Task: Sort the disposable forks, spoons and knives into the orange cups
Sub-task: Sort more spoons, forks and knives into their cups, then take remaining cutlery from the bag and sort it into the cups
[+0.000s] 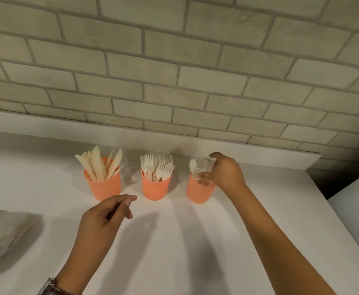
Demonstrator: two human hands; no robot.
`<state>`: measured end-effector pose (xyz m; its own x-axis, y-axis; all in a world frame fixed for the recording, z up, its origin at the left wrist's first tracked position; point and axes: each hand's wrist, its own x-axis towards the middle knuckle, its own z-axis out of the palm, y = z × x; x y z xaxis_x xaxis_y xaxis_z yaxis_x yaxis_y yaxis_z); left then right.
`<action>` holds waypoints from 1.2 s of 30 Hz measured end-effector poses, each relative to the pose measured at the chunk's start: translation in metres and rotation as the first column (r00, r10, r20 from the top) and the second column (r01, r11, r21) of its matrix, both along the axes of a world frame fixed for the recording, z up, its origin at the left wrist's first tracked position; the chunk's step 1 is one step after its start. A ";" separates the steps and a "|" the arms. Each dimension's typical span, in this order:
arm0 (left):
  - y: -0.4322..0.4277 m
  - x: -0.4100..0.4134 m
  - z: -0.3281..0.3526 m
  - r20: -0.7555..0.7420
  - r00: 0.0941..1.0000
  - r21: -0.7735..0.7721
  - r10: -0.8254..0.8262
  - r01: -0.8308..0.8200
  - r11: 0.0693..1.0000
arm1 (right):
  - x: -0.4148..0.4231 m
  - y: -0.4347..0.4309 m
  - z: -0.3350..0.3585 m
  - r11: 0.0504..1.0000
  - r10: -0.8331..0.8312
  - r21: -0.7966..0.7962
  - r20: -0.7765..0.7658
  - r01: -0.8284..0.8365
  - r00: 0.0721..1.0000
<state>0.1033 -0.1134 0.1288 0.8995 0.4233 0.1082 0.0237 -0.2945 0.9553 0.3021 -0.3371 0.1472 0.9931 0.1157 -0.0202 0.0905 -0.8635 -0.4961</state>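
Observation:
Three orange cups stand in a row near the back of the white counter. The left cup (104, 188) holds several pale knives (98, 165). The middle cup (155, 189) holds several white forks (157, 167). The right cup (199, 193) holds white spoons (200, 165). My right hand (224, 173) is over the right cup, its fingers closed around the bunch of spoons at the rim. My left hand (106, 213) hovers in front of the left cup, fingers loosely curled, with nothing in it.
A brick wall rises behind a white ledge (131, 135) at the back. A blurred pale object (1, 231) lies at the left edge of the counter. The counter's right edge (344, 220) drops off beside a second white surface.

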 end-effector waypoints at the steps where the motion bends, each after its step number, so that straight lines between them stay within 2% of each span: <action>1: 0.005 -0.004 0.002 -0.004 1.000 0.011 0.013 -0.013 1.000 | -0.005 0.000 0.007 0.998 0.022 -0.054 0.046 -0.020 0.999; 3: 0.022 -0.014 0.007 -0.016 0.999 0.051 0.048 -0.047 0.998 | -0.017 0.006 0.019 0.995 0.084 -0.054 0.134 -0.078 0.987; 6: 0.061 -0.037 0.017 -0.033 0.991 0.179 0.128 -0.120 0.977 | -0.045 0.031 0.035 0.968 0.234 0.041 0.201 -0.247 0.951; 10: 0.130 -0.080 0.034 0.029 0.970 0.384 0.240 -0.233 0.893 | -0.095 0.082 0.044 0.835 0.449 0.268 0.170 -0.480 0.877; 12: 0.170 -0.102 0.036 0.065 0.956 0.517 0.286 -0.277 0.810 | -0.119 0.115 0.041 0.780 0.530 0.295 0.156 -0.551 0.834; 14: 0.209 -0.121 0.032 0.075 0.934 0.671 0.348 -0.305 0.675 | -0.139 0.150 0.033 0.747 0.579 0.307 0.136 -0.589 0.804; 16: 0.239 -0.134 0.024 0.024 0.872 0.764 0.489 -0.331 0.553 | -0.157 0.184 0.022 0.726 0.600 0.342 0.109 -0.597 0.792; 19: 0.277 -0.152 0.010 -0.038 0.822 0.795 0.568 -0.319 0.516 | -0.189 0.240 0.008 0.685 0.609 0.476 0.041 -0.551 0.792; 22: 0.310 -0.163 -0.004 -0.126 0.819 0.772 0.559 -0.273 0.574 | -0.219 0.296 -0.004 0.652 0.601 0.562 0.026 -0.509 0.799; 25: 0.324 -0.172 -0.012 -0.282 0.854 0.623 0.436 -0.183 0.761 | -0.242 0.346 -0.014 0.624 0.628 0.557 0.060 -0.548 0.776; 26: 0.325 -0.175 -0.013 -0.323 0.871 0.573 0.369 -0.130 0.809 | -0.247 0.362 -0.016 0.615 0.668 0.517 0.060 -0.596 0.742; 28: 0.324 -0.178 -0.012 -0.378 0.890 0.487 0.256 -0.045 0.872 | -0.251 0.393 -0.025 0.600 0.766 0.335 0.023 -0.727 0.643; 32: 0.319 -0.185 -0.005 -0.405 0.906 0.399 0.123 0.054 0.915 | -0.244 0.439 -0.052 0.528 0.821 -0.010 -0.251 -0.849 0.513; 36: 0.322 -0.187 -0.002 -0.367 0.926 0.340 0.085 0.048 0.939 | -0.240 0.457 -0.072 0.369 0.843 -0.148 -0.362 -0.918 0.397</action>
<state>-0.0837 0.2085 0.1266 0.8941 0.4382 -0.0921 0.3644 -0.5927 0.7183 0.0626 0.1198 0.0751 0.2882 0.8722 -0.3953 0.8241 -0.4361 -0.3615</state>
